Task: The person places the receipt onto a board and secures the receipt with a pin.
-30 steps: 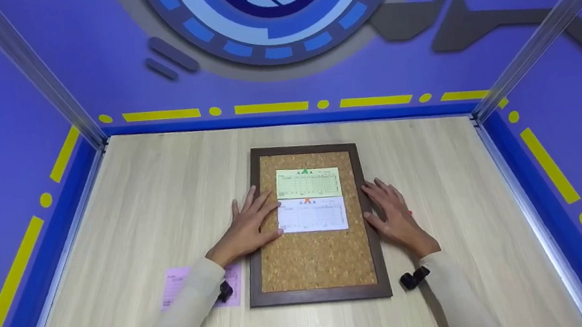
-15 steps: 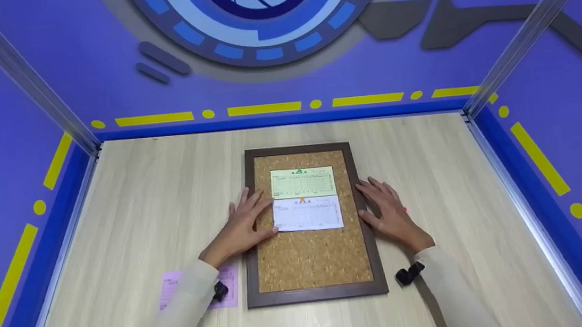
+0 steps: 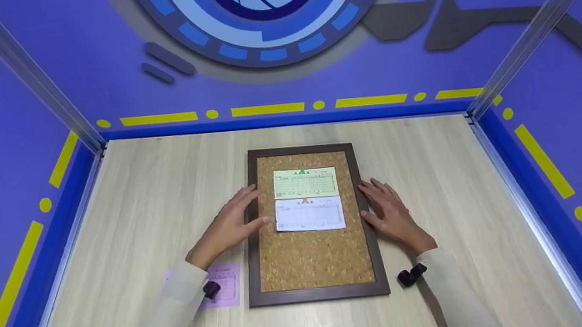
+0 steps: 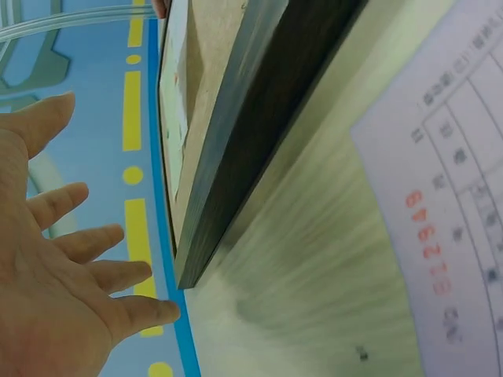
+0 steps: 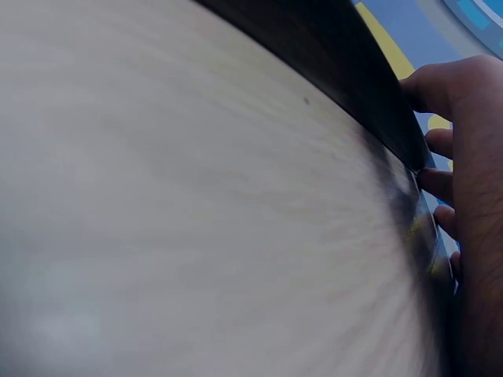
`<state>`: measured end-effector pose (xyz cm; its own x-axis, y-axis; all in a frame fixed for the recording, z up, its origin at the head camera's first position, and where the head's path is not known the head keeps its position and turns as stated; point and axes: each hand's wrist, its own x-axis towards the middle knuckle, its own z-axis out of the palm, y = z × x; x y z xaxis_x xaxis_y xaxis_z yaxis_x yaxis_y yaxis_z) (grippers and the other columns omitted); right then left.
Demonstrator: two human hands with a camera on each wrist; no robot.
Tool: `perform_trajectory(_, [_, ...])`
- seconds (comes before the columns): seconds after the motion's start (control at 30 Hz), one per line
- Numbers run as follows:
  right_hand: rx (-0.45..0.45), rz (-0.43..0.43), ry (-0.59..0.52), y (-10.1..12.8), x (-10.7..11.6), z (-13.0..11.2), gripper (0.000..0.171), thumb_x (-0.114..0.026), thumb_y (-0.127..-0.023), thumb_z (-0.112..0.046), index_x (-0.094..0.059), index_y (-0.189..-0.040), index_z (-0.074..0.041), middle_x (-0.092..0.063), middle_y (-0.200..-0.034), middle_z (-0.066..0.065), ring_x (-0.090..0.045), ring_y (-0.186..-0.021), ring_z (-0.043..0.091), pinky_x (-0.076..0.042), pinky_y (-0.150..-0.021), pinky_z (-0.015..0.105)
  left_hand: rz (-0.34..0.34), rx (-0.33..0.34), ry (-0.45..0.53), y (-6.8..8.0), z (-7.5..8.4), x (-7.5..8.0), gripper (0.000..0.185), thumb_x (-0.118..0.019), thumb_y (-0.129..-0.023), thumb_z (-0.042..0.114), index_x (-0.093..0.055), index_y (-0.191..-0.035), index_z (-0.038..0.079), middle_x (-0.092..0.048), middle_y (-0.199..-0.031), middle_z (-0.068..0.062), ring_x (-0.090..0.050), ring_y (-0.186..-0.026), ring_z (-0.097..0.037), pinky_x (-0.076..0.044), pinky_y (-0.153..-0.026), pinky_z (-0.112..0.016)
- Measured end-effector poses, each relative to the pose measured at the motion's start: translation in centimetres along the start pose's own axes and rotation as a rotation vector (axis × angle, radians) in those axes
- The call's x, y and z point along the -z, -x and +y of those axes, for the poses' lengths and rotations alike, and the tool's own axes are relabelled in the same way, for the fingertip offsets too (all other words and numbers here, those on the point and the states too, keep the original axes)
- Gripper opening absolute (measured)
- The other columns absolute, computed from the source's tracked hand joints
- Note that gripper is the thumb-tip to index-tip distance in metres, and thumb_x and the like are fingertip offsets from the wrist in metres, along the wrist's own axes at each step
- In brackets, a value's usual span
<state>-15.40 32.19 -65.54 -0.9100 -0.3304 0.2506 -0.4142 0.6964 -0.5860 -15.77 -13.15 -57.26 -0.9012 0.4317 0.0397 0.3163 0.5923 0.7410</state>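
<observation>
Cork board (image 3: 315, 257) (dark frame, two pinned slips) lying flat at table (image 3: 129, 200) centre, left hand (image 3: 227, 225) with spread fingers beside its left edge, right hand (image 3: 392, 212) resting flat, fingers extended, on its right edge.

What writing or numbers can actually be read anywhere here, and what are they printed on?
"8482128": red number on the pink slip lying on the table, seen sideways in the left wrist view; the digits are partly blurred, so this reading is unsure.
Green form pinned on the cork board: printed table, too small to read.
White form below it: too small to read.
Other print on the pink slip: blurred.
</observation>
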Motion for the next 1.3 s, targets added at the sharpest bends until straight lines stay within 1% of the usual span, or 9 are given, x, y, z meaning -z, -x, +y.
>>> perform_trajectory(0.13, [-0.005,-0.012,-0.006,-0.1,0.0,-0.1,0.069,-0.073,-0.103,-0.031,-0.052,-0.163,-0.003,-0.048,-0.169,0.019,-0.031,-0.164,0.044,-0.014,-0.134,0.059,0.039,-0.010,0.012,0.9,-0.3,0.7,0.066,-0.081,-0.102,0.029,-0.057,-0.159,0.006,-0.042,-0.173,-0.020,-0.030,-0.164,-0.045,-0.028,-0.129,-0.064])
perform_trajectory(0.23, [-0.007,-0.018,-0.012,-0.1,-0.1,0.0,0.068,-0.072,-0.104,-0.032,-0.052,-0.163,-0.004,-0.048,-0.170,0.019,-0.030,-0.164,0.043,-0.014,-0.134,0.059,0.054,-0.011,0.009,1.7,-0.7,1.3,0.065,-0.080,-0.103,0.031,-0.058,-0.158,0.004,-0.045,-0.171,-0.021,-0.036,-0.161,-0.044,-0.032,-0.129,-0.062])
perform_trajectory(0.37, [-0.001,-0.012,-0.014,-0.2,-0.2,0.0,0.067,-0.072,-0.104,-0.031,-0.053,-0.162,-0.004,-0.048,-0.169,0.019,-0.031,-0.163,0.044,-0.014,-0.134,0.061,0.064,0.001,0.009,2.8,-1.2,1.9,0.066,-0.079,-0.104,0.034,-0.058,-0.158,0.004,-0.047,-0.169,-0.021,-0.041,-0.159,-0.043,-0.035,-0.127,-0.062])
perform_trajectory(0.6, [-0.023,-0.009,-0.009,-0.2,-0.1,-0.3,0.066,-0.071,-0.104,-0.033,-0.053,-0.163,-0.006,-0.049,-0.169,0.018,-0.030,-0.164,0.044,-0.015,-0.132,0.064,0.109,-0.008,-0.004,3.9,-1.9,2.4,0.061,-0.082,-0.101,0.026,-0.062,-0.153,0.001,-0.052,-0.165,-0.023,-0.046,-0.155,-0.046,-0.037,-0.126,-0.062])
perform_trajectory(0.77, [-0.034,-0.003,-0.012,-0.1,-0.1,-0.3,0.067,-0.073,-0.103,-0.032,-0.054,-0.162,-0.007,-0.049,-0.169,0.018,-0.031,-0.163,0.045,-0.017,-0.130,0.068,0.115,0.003,0.013,4.7,-2.4,2.4,0.060,-0.082,-0.101,0.026,-0.062,-0.153,0.001,-0.052,-0.165,-0.023,-0.045,-0.156,-0.045,-0.036,-0.126,-0.062])
perform_trajectory(0.97, [-0.032,-0.010,-0.011,-0.1,-0.2,-0.1,0.067,-0.073,-0.104,-0.033,-0.054,-0.163,-0.008,-0.049,-0.169,0.017,-0.030,-0.163,0.044,-0.017,-0.130,0.069,0.137,0.003,0.033,6.0,-3.1,2.2,0.058,-0.082,-0.102,0.023,-0.062,-0.152,0.000,-0.053,-0.164,-0.024,-0.046,-0.154,-0.047,-0.038,-0.124,-0.064])
perform_trajectory(1.13, [-0.003,0.014,-0.016,0.0,-0.2,0.1,0.067,-0.074,-0.102,-0.029,-0.054,-0.162,-0.005,-0.050,-0.168,0.021,-0.032,-0.161,0.048,-0.016,-0.129,0.072,0.145,0.019,0.047,7.1,-3.6,1.7,0.056,-0.081,-0.103,0.022,-0.063,-0.151,-0.001,-0.054,-0.163,-0.025,-0.046,-0.153,-0.049,-0.038,-0.124,-0.065])
perform_trajectory(1.3, [0.030,0.040,-0.009,0.1,-0.1,0.2,0.067,-0.076,-0.100,-0.025,-0.055,-0.160,-0.001,-0.051,-0.165,0.025,-0.035,-0.158,0.052,-0.018,-0.128,0.074,0.142,0.036,0.051,7.9,-3.8,1.2,0.055,-0.081,-0.103,0.021,-0.064,-0.149,-0.002,-0.054,-0.162,-0.025,-0.047,-0.153,-0.049,-0.038,-0.124,-0.064])
